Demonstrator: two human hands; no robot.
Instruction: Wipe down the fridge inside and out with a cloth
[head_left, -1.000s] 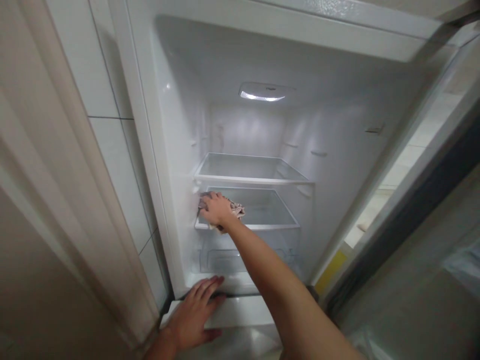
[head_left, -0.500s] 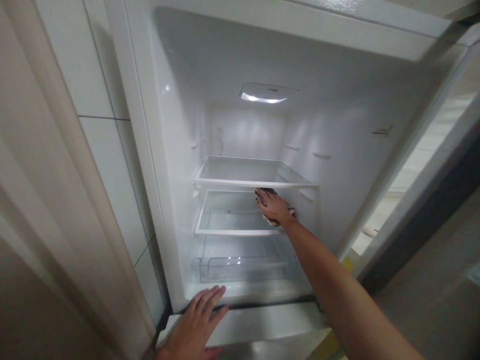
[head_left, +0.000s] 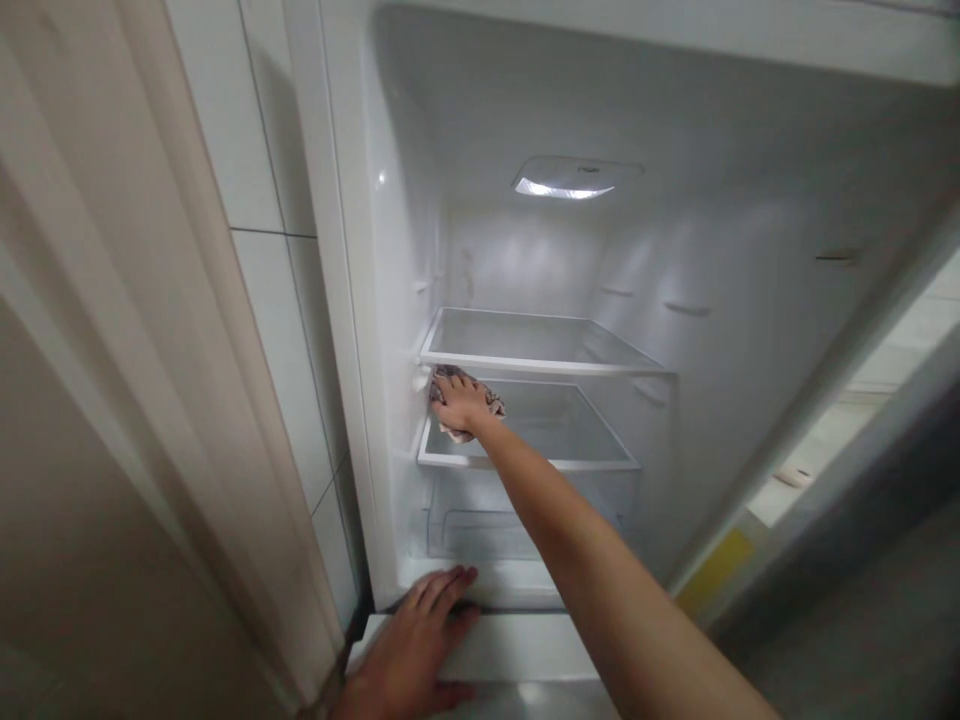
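Observation:
My right hand [head_left: 460, 402] presses a patterned cloth [head_left: 491, 400] at the left end of the lower glass shelf [head_left: 559, 420], inside a white refrigerator [head_left: 343, 300]. Parts of the cloth stick out around the fingers and below the palm. Above that hand lies the upper glass shelf [head_left: 540, 338]. My left hand [head_left: 420, 635] rests with its fingers stretched out at the refrigerator's front bottom edge, and nothing is in it. Under the lower shelf sits a clear plastic drawer [head_left: 480, 535], partly hidden by my right forearm.
A lit lamp [head_left: 566, 188] is set in the refrigerator's ceiling. Shelf ledges [head_left: 686, 308] stick out of the side wall. The white tiled wall [head_left: 274, 300] and a beige door frame [head_left: 172, 300] stand close on the left. Something yellow [head_left: 716, 575] shows at the lower right.
My right hand has slid the cloth from the right side of the lower shelf to its left end. The view has shifted a little. My left hand stays at the front edge.

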